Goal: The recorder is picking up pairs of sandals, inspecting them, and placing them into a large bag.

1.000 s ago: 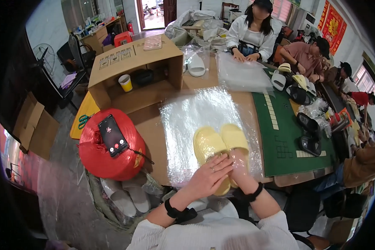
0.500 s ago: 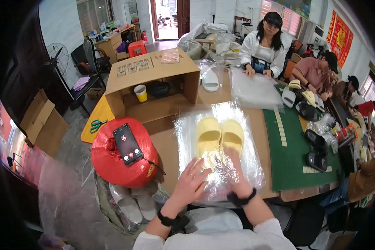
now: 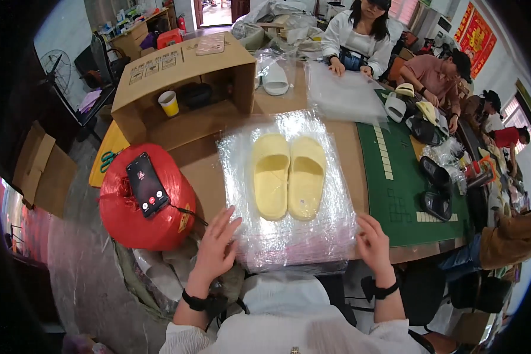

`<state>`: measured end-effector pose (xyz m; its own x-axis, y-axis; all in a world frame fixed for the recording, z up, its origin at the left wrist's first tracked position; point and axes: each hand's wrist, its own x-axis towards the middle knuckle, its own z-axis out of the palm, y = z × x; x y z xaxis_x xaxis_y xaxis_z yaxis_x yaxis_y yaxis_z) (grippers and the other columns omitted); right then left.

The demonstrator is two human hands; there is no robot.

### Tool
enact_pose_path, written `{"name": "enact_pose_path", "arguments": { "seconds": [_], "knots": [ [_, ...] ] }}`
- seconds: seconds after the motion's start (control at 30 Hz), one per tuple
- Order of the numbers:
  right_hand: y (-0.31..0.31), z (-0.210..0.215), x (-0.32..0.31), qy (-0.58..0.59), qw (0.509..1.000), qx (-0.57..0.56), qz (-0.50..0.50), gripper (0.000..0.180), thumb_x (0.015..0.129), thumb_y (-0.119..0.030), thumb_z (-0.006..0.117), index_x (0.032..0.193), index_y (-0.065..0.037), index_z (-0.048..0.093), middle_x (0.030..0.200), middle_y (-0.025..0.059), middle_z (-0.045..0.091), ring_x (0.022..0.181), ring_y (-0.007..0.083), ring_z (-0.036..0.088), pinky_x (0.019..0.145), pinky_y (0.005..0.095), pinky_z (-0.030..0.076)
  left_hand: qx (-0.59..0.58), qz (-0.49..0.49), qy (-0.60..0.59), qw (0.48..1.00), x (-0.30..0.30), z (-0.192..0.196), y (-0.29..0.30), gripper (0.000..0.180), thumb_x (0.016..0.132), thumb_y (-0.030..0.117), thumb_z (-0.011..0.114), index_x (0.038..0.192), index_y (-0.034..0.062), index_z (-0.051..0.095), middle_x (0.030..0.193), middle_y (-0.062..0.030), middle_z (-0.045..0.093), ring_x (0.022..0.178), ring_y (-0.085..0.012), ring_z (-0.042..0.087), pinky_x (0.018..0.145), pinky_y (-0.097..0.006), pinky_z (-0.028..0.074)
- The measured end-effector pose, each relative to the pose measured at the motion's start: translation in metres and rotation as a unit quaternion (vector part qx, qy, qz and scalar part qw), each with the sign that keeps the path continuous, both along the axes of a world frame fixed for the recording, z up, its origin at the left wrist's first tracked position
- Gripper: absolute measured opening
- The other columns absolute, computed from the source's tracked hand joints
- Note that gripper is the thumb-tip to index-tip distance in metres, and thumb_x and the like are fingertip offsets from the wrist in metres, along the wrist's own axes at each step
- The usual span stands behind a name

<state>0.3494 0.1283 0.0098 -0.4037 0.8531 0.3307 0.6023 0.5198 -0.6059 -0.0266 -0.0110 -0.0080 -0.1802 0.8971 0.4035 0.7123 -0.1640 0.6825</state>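
Observation:
Side by side, a pair of pale yellow slide slippers (image 3: 271,197) lies on a stack of shiny clear plastic bags (image 3: 280,241) at the table's front edge. Their toe ends point away from me. My left hand (image 3: 216,246) is by the near left edge of the stack, fingers apart and holding nothing. At the near right edge is my right hand (image 3: 374,243), its fingers slightly bent and apart, with nothing visible in them. Whether the fingertips touch the bags, I cannot tell. Neither hand is on the slippers.
A red twine roll (image 3: 115,206) bearing a phone (image 3: 146,184) sits left. Behind it stands an open cardboard box (image 3: 153,76) with a paper cup (image 3: 169,104). At right, a green cutting mat (image 3: 404,227) carries black slippers (image 3: 436,203). Co-workers sit beyond, one touching clear sheets (image 3: 345,97).
Both hands have drawn back from the slippers and moved apart to either side of the bags. The slippers now show fully, side by side. The whole view has shifted.

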Motion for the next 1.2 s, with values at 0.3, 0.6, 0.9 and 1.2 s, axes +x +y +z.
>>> {"name": "enact_pose_path", "arguments": {
  "seconds": [0.3, 0.6, 0.9, 1.2],
  "knots": [
    [0.022, -0.004, -0.01, -0.137, 0.953, 0.048, 0.265, 0.028, 0.081, -0.006, 0.07, 0.108, -0.013, 0.071, 0.132, 0.0061, 0.064, 0.092, 0.0274, 0.067, 0.075, 0.0365, 0.055, 0.029, -0.18, 0.148, 0.972, 0.003, -0.015, 0.013, 0.041, 0.073, 0.007, 0.077, 0.113, 0.015, 0.07, 0.128, -0.003, 0.066, 0.132, -0.0299, 0.053, 0.099, -0.042, 0.05],
    [0.026, -0.036, 0.003, 0.066, 0.986, -0.116, 0.096, 0.009, 0.088, -0.009, 0.068, 0.093, -0.002, 0.073, 0.088, 0.009, 0.073, 0.078, 0.0202, 0.07, 0.072, 0.0298, 0.054, -0.052, -0.014, -0.09, 0.994, 0.007, -0.027, 0.011, 0.008, 0.091, 0.007, 0.063, 0.097, 0.0045, 0.068, 0.101, -0.0133, 0.073, 0.096, -0.0287, 0.07, 0.08, -0.036, 0.054],
    [0.051, -0.033, -0.042, 0.188, 0.958, -0.202, -0.083, 0.019, 0.09, -0.016, 0.071, 0.089, 0.003, 0.071, 0.067, 0.0045, 0.067, 0.06, 0.0108, 0.064, 0.057, 0.0268, 0.049, -0.064, 0.158, -0.204, 0.964, 0.019, -0.049, 0.055, 0.015, 0.093, 0.019, 0.064, 0.092, 0.0041, 0.063, 0.064, -0.0071, 0.065, 0.058, -0.0229, 0.065, 0.059, -0.035, 0.05],
    [0.049, -0.05, -0.052, 0.043, 0.977, -0.084, -0.19, 0.018, 0.08, -0.022, 0.074, 0.082, -0.004, 0.073, 0.057, 0.0076, 0.062, 0.052, 0.0184, 0.061, 0.054, 0.0326, 0.047, 0.021, 0.205, 0.024, 0.978, 0.049, -0.005, 0.054, 0.034, 0.089, 0.014, 0.065, 0.122, 0.0086, 0.062, 0.103, -0.0117, 0.069, 0.101, -0.0325, 0.064, 0.089, -0.046, 0.049]
  ]
}}
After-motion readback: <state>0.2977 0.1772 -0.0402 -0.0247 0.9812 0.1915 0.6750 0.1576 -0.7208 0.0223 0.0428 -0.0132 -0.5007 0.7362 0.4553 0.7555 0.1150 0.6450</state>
